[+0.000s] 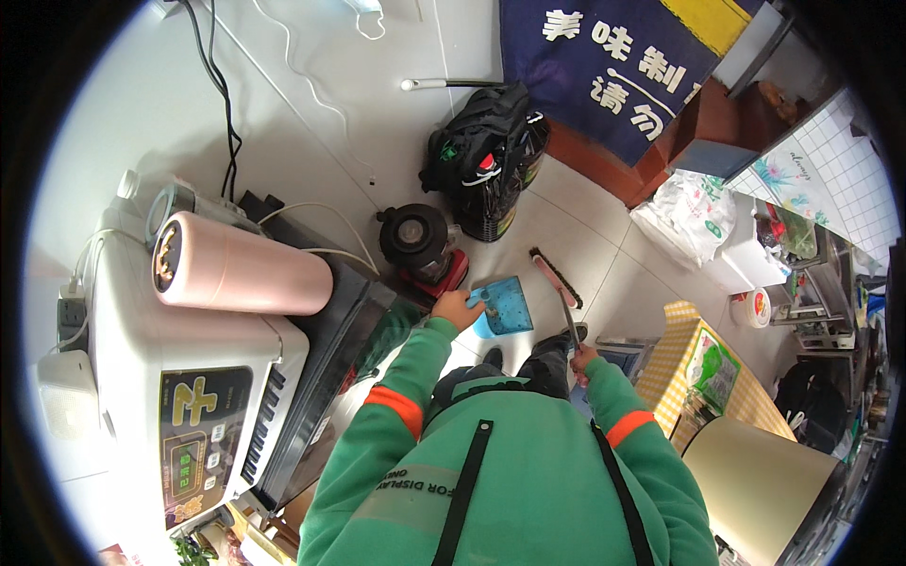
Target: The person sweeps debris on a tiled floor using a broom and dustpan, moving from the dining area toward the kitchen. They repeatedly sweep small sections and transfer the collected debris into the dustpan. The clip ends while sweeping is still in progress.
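My left hand (456, 310) grips the handle of a blue plastic dustpan (509, 305), whose pan has dark specks and bits on it. In my right hand (582, 362) is the stick of a broom (569, 320). The pink broom head (551, 274), edged with dark bristles, rests on the tiled floor (601, 240) to the right of the dustpan and apart from it. My shoes show just below, partly hidden by my green sleeves and body.
A blender (414, 237) with a red base stands near my left hand. Beyond it is a black bag (481, 141). On the left, a pink cylinder (244, 263) lies on a white machine (134, 339). A table with a yellow checked cloth (655, 361) stands to my right.
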